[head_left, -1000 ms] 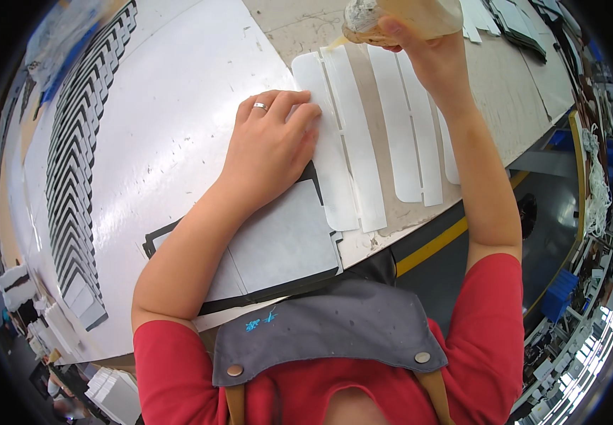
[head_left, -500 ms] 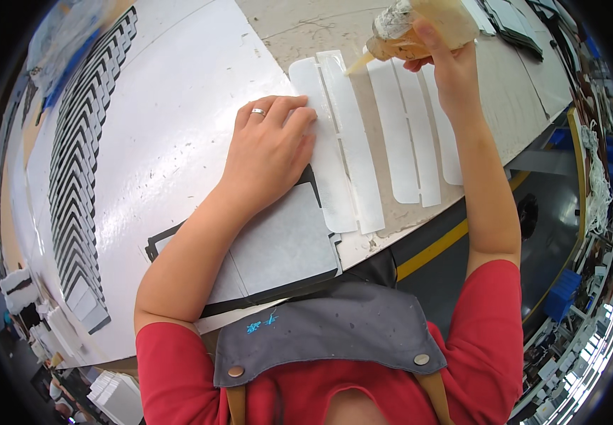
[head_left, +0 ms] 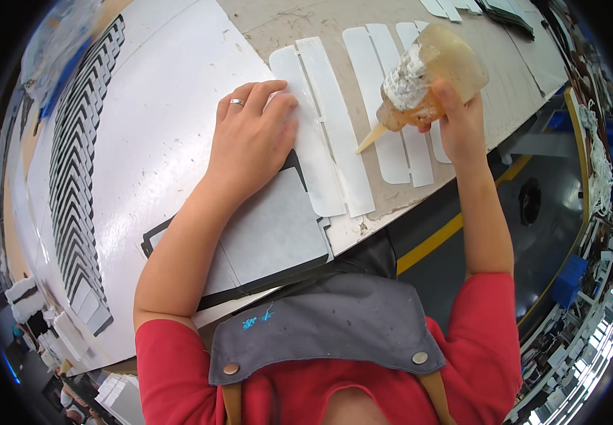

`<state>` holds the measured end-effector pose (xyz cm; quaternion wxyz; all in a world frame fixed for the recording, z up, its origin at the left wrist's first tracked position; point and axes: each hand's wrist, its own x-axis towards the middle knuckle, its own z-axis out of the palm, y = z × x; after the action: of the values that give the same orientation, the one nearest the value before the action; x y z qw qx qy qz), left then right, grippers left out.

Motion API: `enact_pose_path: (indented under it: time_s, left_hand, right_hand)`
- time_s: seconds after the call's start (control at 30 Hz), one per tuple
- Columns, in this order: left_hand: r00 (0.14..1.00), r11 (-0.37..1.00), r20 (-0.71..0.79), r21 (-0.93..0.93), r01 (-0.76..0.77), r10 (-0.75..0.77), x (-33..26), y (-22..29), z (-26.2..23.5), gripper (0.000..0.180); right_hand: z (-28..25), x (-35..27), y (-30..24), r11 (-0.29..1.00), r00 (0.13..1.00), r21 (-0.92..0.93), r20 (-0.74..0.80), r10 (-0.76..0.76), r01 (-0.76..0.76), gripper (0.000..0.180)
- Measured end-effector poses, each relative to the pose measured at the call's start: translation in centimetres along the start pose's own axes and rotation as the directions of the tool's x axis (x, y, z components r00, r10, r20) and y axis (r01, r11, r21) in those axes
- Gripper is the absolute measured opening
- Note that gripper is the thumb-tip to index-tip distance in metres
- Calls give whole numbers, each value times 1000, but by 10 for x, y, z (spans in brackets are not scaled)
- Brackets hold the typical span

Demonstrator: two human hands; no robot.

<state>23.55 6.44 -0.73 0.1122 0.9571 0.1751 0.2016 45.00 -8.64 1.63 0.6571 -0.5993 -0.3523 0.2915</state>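
Observation:
My right hand (head_left: 461, 127) is wrapped round a cloudy amber squeeze bottle (head_left: 455, 57) with a whitish crust near its neck. The bottle tilts down to the left, and its pointed nozzle (head_left: 371, 139) reaches the right edge of a long white strip (head_left: 335, 120). Beside that strip, across a narrow gap, lies a wider white strip (head_left: 299, 106). My left hand (head_left: 253, 138), with a ring on one finger, rests palm down with fingers loosely bent and apart at the wider strip's left edge. Under my left forearm is a pale grey panel with black borders (head_left: 278, 230).
More white strips (head_left: 384, 120) lie to the right, partly behind the bottle. A long row of overlapping black-edged grey pieces (head_left: 73, 177) curves along the left. Black pieces (head_left: 508, 21) lie at the far right. The table's near edge slants up rightward.
My right hand has brought the bottle toward me, so the nozzle has travelled from the far end of the strip to lower along its right edge. My left hand stays by the wider strip.

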Motion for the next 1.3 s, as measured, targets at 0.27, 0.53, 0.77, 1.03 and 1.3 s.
enact_pose_path:
  time_s: [0.27, 0.53, 0.77, 1.03, 1.3]
  left_hand:
    - [999, 999, 39, 32, 4, -5, 1, 4, -3, 20]
    - [986, 998, 151, -5, 69, -68, 7, 9, -14, 16]
    - [991, 998, 133, -61, 19, -11, 31, 33, -20, 19]
    - [971, 991, 213, -97, -92, 111, 37, 63, -1, 25]
    - [968, 992, 223, -78, -97, 112, 35, 62, 5, 27]
  right_hand:
    - [-16, -44, 10, 984, 999, 173, 12, 46, -47, 47]
    - [-38, 14, -12, 886, 997, 458, -53, -54, 72, 53]
    - [-28, 97, -14, 981, 969, 11, -160, -191, 195, 34]
    - [-33, 131, 23, 953, 953, -53, -38, -300, 298, 35]
    - [-42, 117, 22, 968, 974, -114, -26, -226, 222, 39]
